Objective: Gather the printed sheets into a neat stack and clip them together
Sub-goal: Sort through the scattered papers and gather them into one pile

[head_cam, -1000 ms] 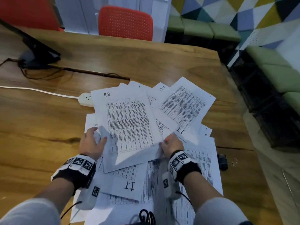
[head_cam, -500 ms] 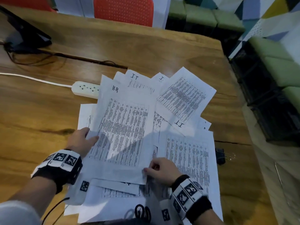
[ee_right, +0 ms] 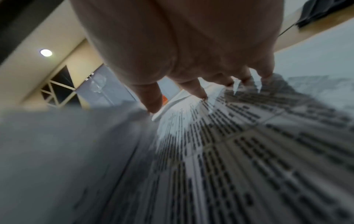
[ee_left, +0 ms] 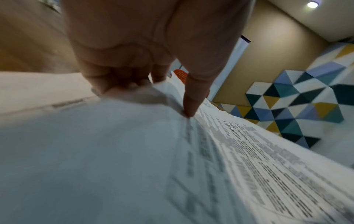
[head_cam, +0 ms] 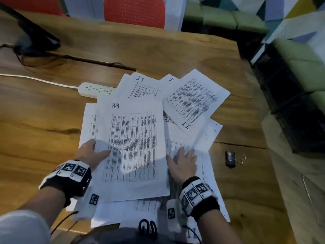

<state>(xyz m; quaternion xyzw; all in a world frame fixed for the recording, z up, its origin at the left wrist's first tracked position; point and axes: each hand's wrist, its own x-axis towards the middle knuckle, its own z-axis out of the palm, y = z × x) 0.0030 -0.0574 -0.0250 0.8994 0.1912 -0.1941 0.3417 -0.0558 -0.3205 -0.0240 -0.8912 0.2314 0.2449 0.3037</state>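
The counter (head_cam: 52,120) carries scattered printed sheets (head_cam: 193,99). The left hand (head_cam: 91,153) pinches the H-R sheet (head_cam: 133,147); the right hand (head_cam: 183,162) lies flat, fingers spread, on paper beside it. Best sweep outliers inward first; binder clip (head_cam: 230,158) waits beyond the right grip.

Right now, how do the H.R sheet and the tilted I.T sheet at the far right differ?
The H.R sheet lies nearly square to the person, heading at its far end; the I.T sheet is turned at an angle, its label at the near end. The left hand grips the H.R sheet's left edge, thumb on top; no hand touches the I.T sheet. Both are white sheets with printed tables and lie on other sheets.
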